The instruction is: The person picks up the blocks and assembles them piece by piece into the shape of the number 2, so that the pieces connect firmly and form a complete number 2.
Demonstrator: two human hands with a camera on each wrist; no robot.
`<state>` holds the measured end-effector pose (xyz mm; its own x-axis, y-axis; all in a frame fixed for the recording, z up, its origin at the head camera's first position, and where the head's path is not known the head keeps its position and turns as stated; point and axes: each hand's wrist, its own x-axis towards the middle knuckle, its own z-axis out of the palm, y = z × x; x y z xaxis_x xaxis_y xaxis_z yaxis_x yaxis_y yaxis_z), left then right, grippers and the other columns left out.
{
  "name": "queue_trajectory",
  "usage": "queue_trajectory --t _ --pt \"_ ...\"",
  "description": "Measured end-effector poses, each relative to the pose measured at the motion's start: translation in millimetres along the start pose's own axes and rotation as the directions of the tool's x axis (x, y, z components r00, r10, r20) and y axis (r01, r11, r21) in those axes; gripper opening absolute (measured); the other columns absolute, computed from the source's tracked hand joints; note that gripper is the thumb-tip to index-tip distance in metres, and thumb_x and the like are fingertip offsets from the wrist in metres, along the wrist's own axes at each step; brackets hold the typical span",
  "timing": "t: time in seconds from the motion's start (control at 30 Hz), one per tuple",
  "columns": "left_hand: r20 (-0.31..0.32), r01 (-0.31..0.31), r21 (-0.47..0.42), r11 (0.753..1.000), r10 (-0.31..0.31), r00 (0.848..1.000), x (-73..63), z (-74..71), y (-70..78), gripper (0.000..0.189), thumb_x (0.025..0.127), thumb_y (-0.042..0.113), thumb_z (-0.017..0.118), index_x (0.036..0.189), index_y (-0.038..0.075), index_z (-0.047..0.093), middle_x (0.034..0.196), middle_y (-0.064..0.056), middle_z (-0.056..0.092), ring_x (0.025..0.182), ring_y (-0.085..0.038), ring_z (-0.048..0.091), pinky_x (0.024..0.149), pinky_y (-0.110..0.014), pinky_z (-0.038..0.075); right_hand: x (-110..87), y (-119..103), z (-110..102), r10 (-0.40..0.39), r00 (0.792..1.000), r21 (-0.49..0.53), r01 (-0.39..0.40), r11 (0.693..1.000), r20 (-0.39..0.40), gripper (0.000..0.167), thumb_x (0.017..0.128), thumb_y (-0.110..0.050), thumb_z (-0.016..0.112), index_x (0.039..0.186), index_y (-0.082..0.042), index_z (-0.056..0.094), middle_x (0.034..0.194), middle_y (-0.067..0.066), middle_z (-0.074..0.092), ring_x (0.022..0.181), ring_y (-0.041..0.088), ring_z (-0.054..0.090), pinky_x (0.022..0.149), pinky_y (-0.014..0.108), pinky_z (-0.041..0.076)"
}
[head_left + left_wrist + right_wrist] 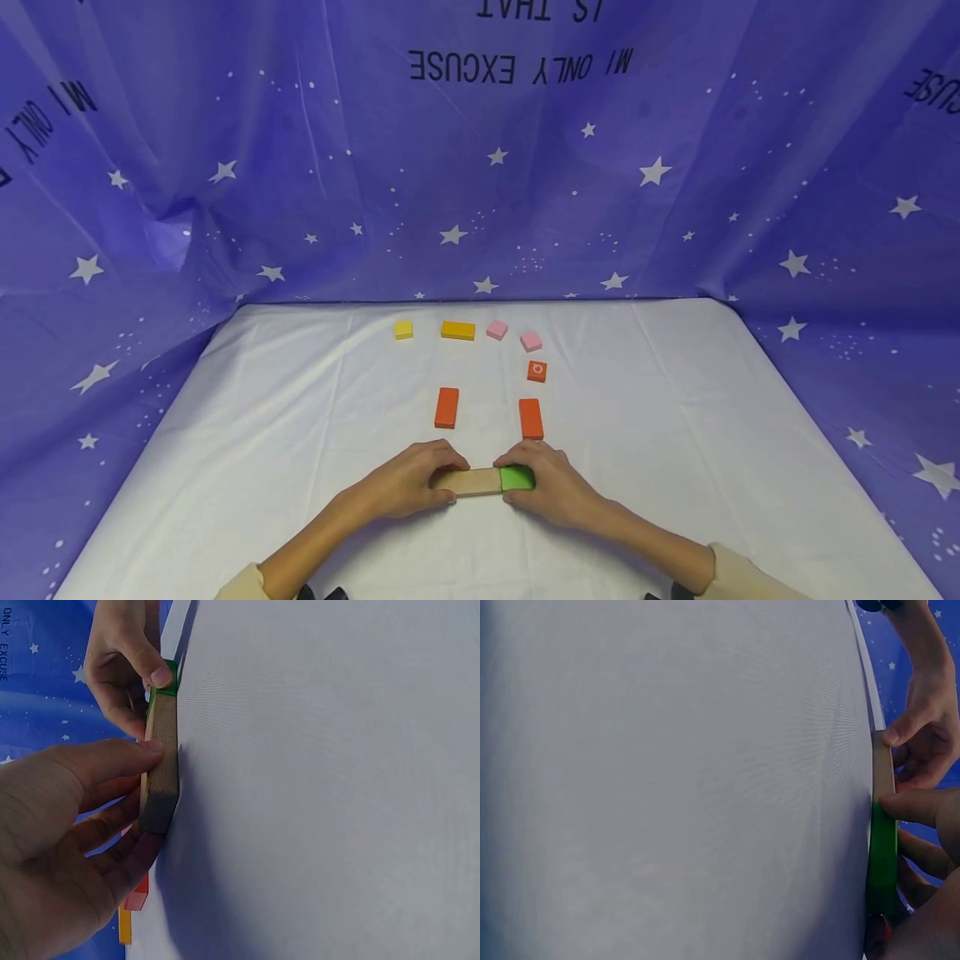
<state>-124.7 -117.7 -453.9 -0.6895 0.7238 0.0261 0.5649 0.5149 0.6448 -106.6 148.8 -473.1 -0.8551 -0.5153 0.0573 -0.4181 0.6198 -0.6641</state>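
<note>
Wooden block (477, 482): gripped at its 9 o'clock end by the left hand (412, 481), thumb and fingers curled round it. Oblong, unpainted, pale tan; fine grain is seen, edges are squared. Green block (517, 477), glossy, is butted end to end at 3 o'clock and gripped by the right hand (553, 485), thumb and fingers likewise curled. Pair is held at the near middle of the white tablecloth (750, 467); whether cloth is touched can't be told.

Clock centred on the pair, head view: long red blocks are set at 11 (447, 407) and 1 (531, 417). Farther out at 1, a small red block (537, 372) is marked with a white ring-like print, too small to read. Amber block (458, 331) and pink blocks (497, 330) (531, 342) are placed round 12, small yellow block (403, 330) at 11.

Brands: none legible. Blue-violet backdrop (420, 192) is printed with white stars and black lettering, upside down from here: "ONLY EXCUSE" and, higher, "THAT".
</note>
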Motion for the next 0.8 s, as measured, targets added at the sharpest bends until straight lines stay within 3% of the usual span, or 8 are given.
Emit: queue_trajectory --t 0.4,0.53,0.67,0.8 --pt "-0.004 -0.006 -0.032 0.999 0.006 1.0 2.3 -1.9 -2.2 0.033 0.085 0.012 0.079 0.116 0.007 0.069 0.106 0.006 0.064 0.093 -0.006 0.057 0.084 -0.026 0.05 0.9 0 2 0.033 0.999 0.0 -0.033 0.999 -0.019 0.031 0.08 -0.017 0.083 0.109 -0.02 0.072 0.105 -0.011 0.064 0.101 0.009 0.055 0.082 0.038 0.037" --pt "-0.112 -0.035 -0.058 0.998 0.028 0.993 5.1 -9.8 -12.9 0.037 0.085 0.012 0.079 0.119 0.002 0.066 0.108 -0.004 0.065 0.096 -0.018 0.062 0.084 -0.032 0.053 0.8 -2 2 0.037 0.999 -0.002 -0.037 0.999 -0.022 0.03 0.08 -0.016 0.082 0.108 -0.019 0.072 0.105 -0.011 0.064 0.1 0.009 0.055 0.081 0.037 0.037" --pt "-0.248 -0.024 -0.115 0.993 -0.005 0.969 10.4 -24.2 -31.7 0.046 0.084 0.008 0.08 0.125 -0.003 0.06 0.116 -0.013 0.063 0.104 -0.03 0.063 0.088 -0.041 0.055 0.8 -3 2 0.048 0.999 -0.007 -0.048 0.999 -0.023 0.03 0.08 -0.017 0.083 0.107 -0.019 0.072 0.104 -0.011 0.063 0.101 0.01 0.054 0.081 0.036 0.037" --pt "-0.262 0.04 -0.18 0.983 -0.087 0.961 16.0 -37.6 -50.1 0.058 0.084 0.01 0.081 0.133 -0.005 0.055 0.129 -0.018 0.058 0.115 -0.034 0.059 0.096 -0.044 0.051 1.4 -2 3 0.057 0.998 -0.006 -0.057 0.998 -0.023 0.03 0.079 -0.018 0.084 0.107 -0.02 0.072 0.104 -0.011 0.063 0.1 0.011 0.054 0.081 0.036 0.037"
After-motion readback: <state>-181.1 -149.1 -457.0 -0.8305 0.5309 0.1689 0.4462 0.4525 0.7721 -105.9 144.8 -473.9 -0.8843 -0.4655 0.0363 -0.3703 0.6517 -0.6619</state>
